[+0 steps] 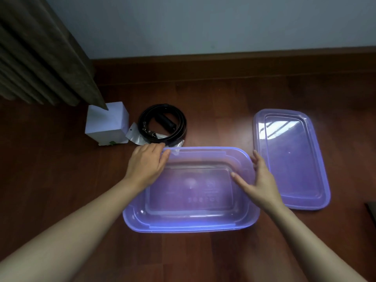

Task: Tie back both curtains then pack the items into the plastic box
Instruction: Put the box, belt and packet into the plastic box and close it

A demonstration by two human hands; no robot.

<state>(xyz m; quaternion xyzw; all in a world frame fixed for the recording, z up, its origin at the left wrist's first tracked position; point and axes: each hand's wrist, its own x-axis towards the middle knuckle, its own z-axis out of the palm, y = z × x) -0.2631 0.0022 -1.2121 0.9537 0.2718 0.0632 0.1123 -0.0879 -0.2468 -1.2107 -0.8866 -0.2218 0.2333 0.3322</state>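
Note:
A translucent purple plastic box stands open on the wooden floor in front of me, with nothing inside. My left hand rests on its far left rim, fingers curled over the edge. My right hand is at the box's right rim, thumb inside the wall and fingers spread outside it. The box's lid lies flat on the floor to the right. Behind the box sit a coiled black belt in a clear wrapper and a white carton. A brown curtain hangs at the upper left.
A dark wooden skirting board runs along the pale wall behind the items. The curtain's hem touches the top of the white carton. A dark object's corner shows at the right edge.

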